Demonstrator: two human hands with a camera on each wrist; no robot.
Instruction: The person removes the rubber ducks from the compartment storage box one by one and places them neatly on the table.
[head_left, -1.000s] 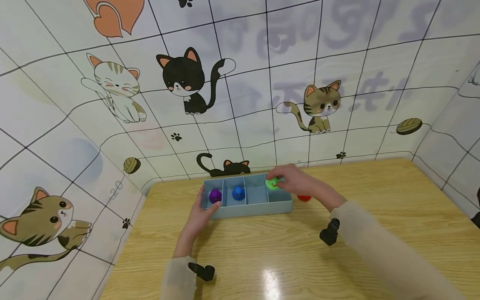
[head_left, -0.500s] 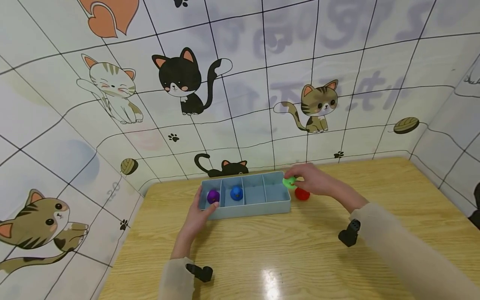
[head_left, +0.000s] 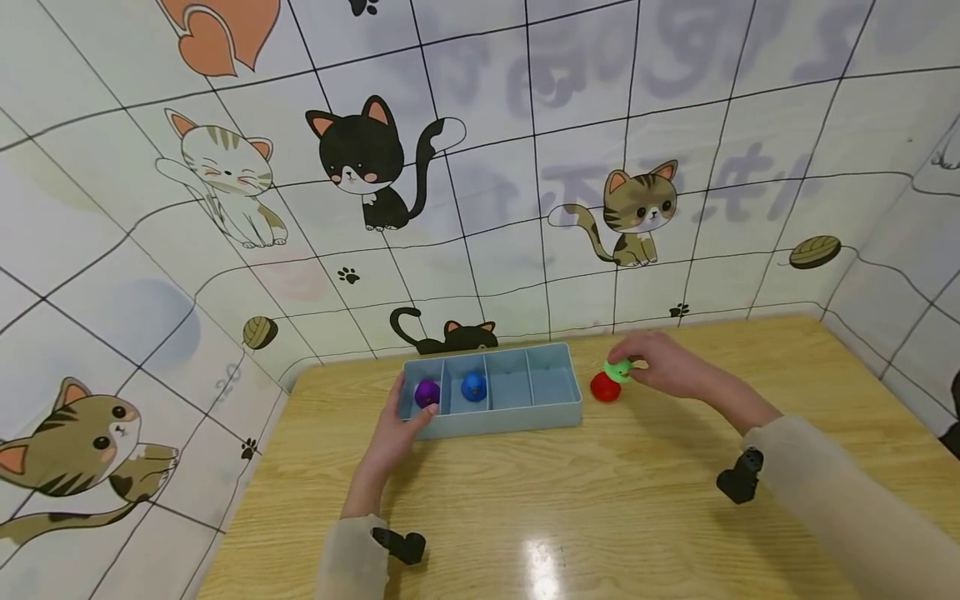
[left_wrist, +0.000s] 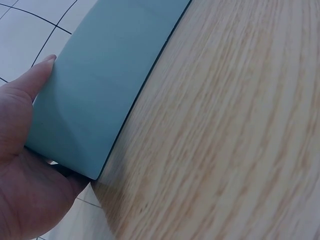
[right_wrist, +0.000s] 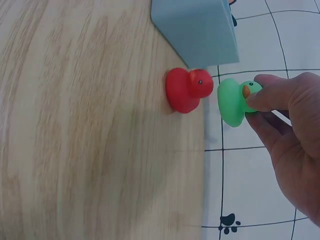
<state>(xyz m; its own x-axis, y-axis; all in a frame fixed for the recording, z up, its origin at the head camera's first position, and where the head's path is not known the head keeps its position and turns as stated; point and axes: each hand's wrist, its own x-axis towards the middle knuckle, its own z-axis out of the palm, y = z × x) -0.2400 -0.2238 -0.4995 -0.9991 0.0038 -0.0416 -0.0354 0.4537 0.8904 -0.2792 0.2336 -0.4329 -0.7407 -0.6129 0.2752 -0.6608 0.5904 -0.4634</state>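
Note:
A green rubber duck (right_wrist: 231, 102) is pinched between the thumb and fingers of my right hand (head_left: 663, 364), raised beside the box's right end. Just below it a red rubber duck (right_wrist: 183, 91) sits on the table. My left hand (head_left: 393, 433) grips the left end of a blue-grey box (head_left: 498, 421) with compartments, thumb over the front rim. In the leftmost compartment lies a purple duck (head_left: 427, 392), and a blue duck (head_left: 473, 387) is in the one beside it. The two compartments on the right hold nothing. The left wrist view shows the box's side wall (left_wrist: 95, 90) against my palm.
The wooden table (head_left: 510, 517) runs up to a wall covering (head_left: 510, 233) printed with cartoon cats, right behind the box. Another wall panel (head_left: 97, 333) rises along the table's left edge.
My right hand has lifted the green duck out of the rightmost compartment and carried it right, past the box's end and over the red duck. My left hand stays on the box.

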